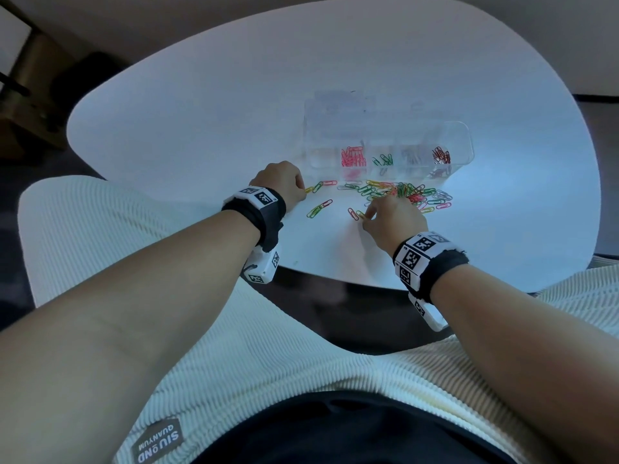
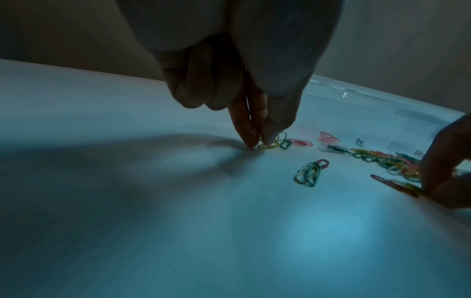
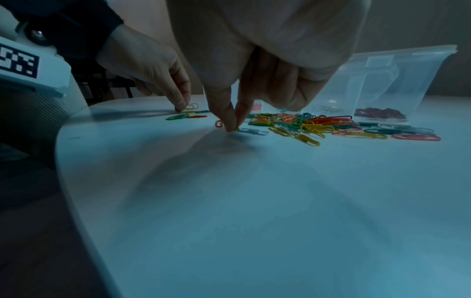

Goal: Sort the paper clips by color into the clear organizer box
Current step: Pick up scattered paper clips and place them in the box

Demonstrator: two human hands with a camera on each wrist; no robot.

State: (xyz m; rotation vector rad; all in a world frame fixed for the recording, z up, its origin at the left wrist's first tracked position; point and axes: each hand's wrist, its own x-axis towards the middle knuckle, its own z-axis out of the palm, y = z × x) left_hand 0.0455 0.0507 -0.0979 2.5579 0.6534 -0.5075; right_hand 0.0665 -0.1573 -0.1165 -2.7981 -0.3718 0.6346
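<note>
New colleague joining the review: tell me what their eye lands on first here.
The bright heap of loose paper clips on the white table, just in front of the clear organizer box, which already holds pink, green and dark red clips. Then both hands: left hand and right hand each pinching a yellow clip at the table.

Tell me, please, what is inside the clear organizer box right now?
In the clear organizer box, separate compartments hold pink clips, green clips, pale clips and dark red clips. The far compartments are too blurred to judge.
</note>
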